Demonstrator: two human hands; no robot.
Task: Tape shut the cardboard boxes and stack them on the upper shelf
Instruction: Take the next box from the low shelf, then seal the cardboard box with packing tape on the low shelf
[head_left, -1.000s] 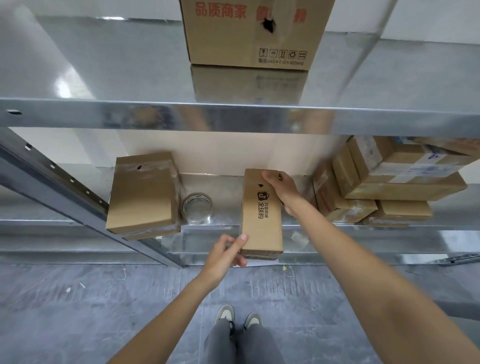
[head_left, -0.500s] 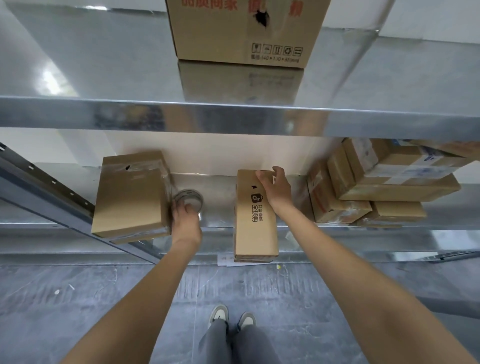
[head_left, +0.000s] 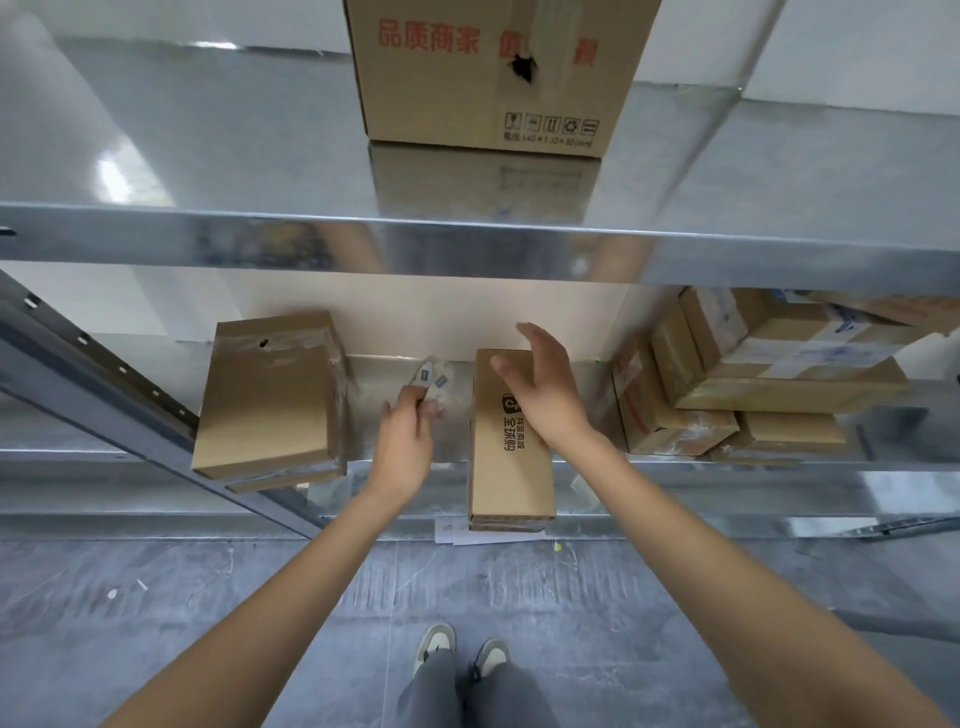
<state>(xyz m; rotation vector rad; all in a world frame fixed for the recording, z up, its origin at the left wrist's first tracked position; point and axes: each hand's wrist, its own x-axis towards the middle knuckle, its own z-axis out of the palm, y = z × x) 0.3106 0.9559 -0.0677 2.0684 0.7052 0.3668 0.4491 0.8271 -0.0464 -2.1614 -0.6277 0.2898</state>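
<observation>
upper shelf (head_left: 208, 156): 1 box (head_left: 493, 78) | left hand (head_left: 405, 447): 1 tape roll (head_left: 431, 384) | right hand (head_left: 540, 384): spread

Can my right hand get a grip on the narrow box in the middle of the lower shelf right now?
Probably yes. The right hand hovers open just over the narrow box, nothing lies between them, and the left hand is off to the side holding the tape roll.

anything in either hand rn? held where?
Left hand grips the clear tape roll by its near rim. Right hand is open over the narrow box, holding nothing.
</observation>
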